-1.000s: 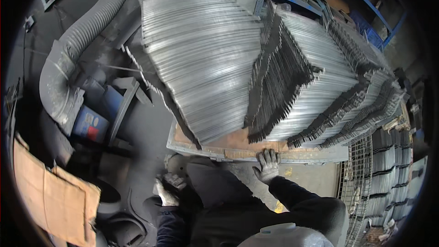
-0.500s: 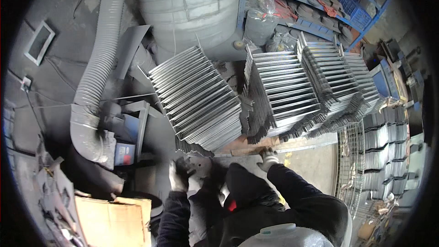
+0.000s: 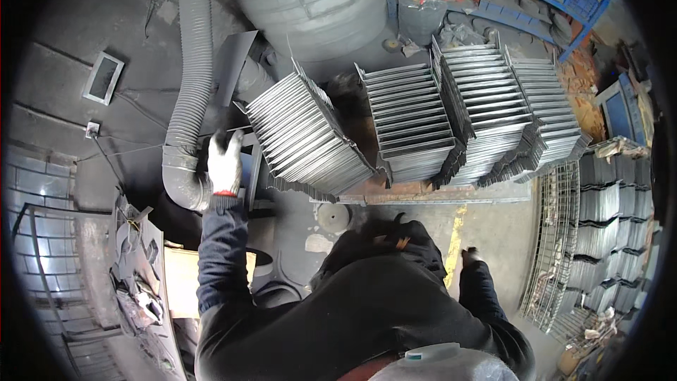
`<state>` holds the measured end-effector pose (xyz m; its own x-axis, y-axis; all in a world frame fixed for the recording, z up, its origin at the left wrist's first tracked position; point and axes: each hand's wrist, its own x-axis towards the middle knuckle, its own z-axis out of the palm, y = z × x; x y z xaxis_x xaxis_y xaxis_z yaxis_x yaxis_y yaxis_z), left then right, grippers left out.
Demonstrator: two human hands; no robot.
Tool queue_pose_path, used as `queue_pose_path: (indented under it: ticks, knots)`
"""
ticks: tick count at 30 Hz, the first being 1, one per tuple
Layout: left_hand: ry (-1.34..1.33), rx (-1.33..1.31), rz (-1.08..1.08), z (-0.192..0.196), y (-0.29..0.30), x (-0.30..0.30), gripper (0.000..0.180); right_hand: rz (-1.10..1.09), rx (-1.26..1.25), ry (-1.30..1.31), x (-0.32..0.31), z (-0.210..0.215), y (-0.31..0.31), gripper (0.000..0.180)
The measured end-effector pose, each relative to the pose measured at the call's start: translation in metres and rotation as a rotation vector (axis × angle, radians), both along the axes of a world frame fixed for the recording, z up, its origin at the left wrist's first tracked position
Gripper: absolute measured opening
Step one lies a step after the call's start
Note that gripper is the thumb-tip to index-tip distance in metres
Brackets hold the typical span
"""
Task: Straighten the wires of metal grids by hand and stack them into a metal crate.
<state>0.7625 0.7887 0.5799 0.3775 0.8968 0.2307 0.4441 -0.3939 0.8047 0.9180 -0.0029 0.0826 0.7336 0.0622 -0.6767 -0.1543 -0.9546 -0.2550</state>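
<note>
My left hand [image 3: 224, 162], in a white glove with dark fingertips, is raised at the left with its fingers stretched upward and nothing visibly in it. It hovers beside the corrugated grey hose [image 3: 189, 77] and just left of the nearest leaning stack of ribbed grey metal sheets [image 3: 303, 134]. My right hand [image 3: 469, 255] hangs low by my side, and only a dark tip shows past my sleeve. More sheet stacks [image 3: 412, 120] stand to the right on a wooden pallet [image 3: 437, 192].
A large grey tank [image 3: 310, 0] stands behind the stacks. A wire rack [image 3: 557, 240] holding more metal parts lines the right side. Blue shelving [image 3: 557, 7] is at the back right. Scrap metal [image 3: 137, 275] and cardboard [image 3: 180, 279] lie at the left.
My view has pulled back from the stacks. My left hand has risen from my chest up toward the hose. My right hand has left the pallet edge and dropped to my side.
</note>
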Motion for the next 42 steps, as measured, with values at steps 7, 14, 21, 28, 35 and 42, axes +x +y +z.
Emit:
queue_pose_path:
  ticks: [7,14,21,28,35,42]
  knots:
    - [0.587,0.554,-0.273,-0.023,0.045,0.097,0.073,-0.304,-0.163,0.181,-0.095,0.04,-0.079,0.055]
    - [0.628,0.536,-0.362,-0.067,0.068,0.13,0.076,-0.101,0.323,-0.223,-0.173,0.076,-0.025,0.038]
    - [0.637,0.565,-0.355,-0.058,0.065,0.13,0.075,0.027,0.155,-0.167,-0.177,0.094,-0.021,0.023]
    - [0.616,0.614,-0.365,-0.056,0.062,0.124,0.07,-0.562,0.183,-0.009,-0.134,0.091,-0.037,0.052]
    - [0.617,0.712,-0.154,-0.041,0.004,0.136,0.074,-0.399,0.288,-0.204,-0.128,0.032,-0.125,0.038]
    - [-0.283,0.252,-0.415,0.042,-0.314,0.209,0.063,-0.775,0.251,-0.243,-0.136,0.036,-0.264,0.036]
